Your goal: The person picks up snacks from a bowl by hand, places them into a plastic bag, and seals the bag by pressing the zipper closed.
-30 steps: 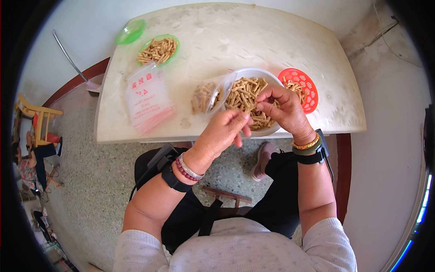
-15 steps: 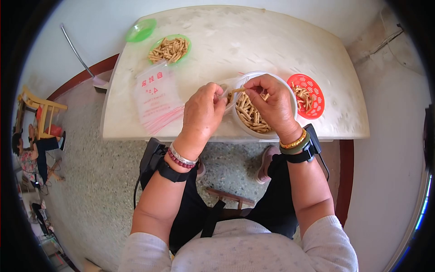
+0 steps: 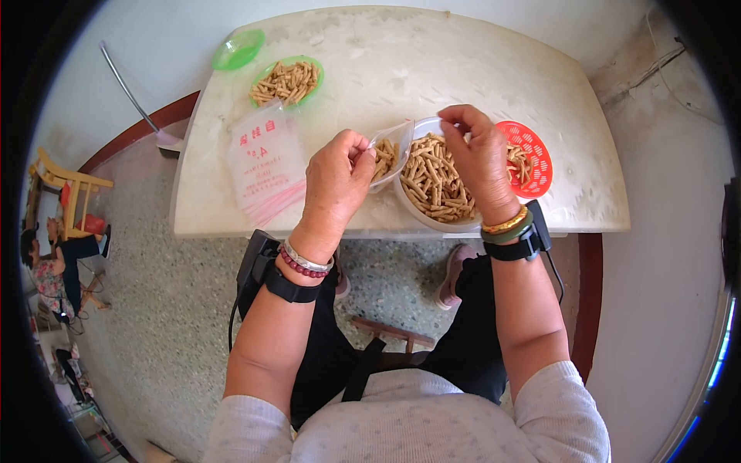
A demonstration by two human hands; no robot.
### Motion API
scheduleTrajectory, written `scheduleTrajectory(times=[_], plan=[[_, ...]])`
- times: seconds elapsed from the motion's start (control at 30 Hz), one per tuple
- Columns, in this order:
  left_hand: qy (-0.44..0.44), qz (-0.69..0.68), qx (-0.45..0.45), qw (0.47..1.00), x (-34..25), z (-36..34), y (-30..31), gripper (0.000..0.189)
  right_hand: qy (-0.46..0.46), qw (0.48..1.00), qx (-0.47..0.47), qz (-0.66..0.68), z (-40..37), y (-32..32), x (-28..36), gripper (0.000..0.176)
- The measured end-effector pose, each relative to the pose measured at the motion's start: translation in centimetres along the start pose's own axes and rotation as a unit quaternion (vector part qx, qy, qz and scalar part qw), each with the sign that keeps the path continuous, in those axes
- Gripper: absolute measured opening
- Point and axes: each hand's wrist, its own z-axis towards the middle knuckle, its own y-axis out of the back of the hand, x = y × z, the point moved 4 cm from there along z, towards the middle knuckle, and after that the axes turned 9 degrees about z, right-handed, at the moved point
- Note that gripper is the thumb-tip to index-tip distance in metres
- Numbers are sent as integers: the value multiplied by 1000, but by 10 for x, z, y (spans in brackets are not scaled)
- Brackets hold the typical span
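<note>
My left hand [image 3: 340,181] pinches the edge of a clear zip bag [image 3: 403,147], which holds several short tan sticks [image 3: 384,160]. The bag leans over the left rim of a white bowl [image 3: 409,202] heaped with the same brown, dry-looking sticks [image 3: 436,181]. Above the bowl's right side hovers my right hand [image 3: 480,154], thumb and forefinger apart with nothing visible between them. To its right, a red perforated basket [image 3: 538,147] contains more sticks, partly covered by the hand. A stack of flat printed zip bags [image 3: 266,166] lies left of my left hand.
A green plate [image 3: 318,86] with sticks stands at the table's [image 3: 401,62] back left, beside another green dish [image 3: 239,50]. On the far left, a person [image 3: 54,270] sits near a wooden chair [image 3: 73,181]. A wooden stool part [image 3: 392,332] shows between my legs.
The stick in my right fingers is gone from them, and that hand has lifted slightly away to the right. The bag's mouth now shows wider, with sticks visible inside.
</note>
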Motion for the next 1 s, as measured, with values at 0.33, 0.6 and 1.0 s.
scheduleTrajectory(times=[0.33, 0.6, 1.0], plan=[[-139, -16, -98, 985, -51, -24, 18, 15, 2, 962, 193, -195, -22, 2, -56, 11], [-196, -66, -23, 978, -62, -37, 2, 15, -42, 910, 264, -317, -35, -17, -54, 18], [-154, -40, 5, 987, -50, -25, -10, 10, -117, 976, 170, -71, -28, 16, -52, 16]])
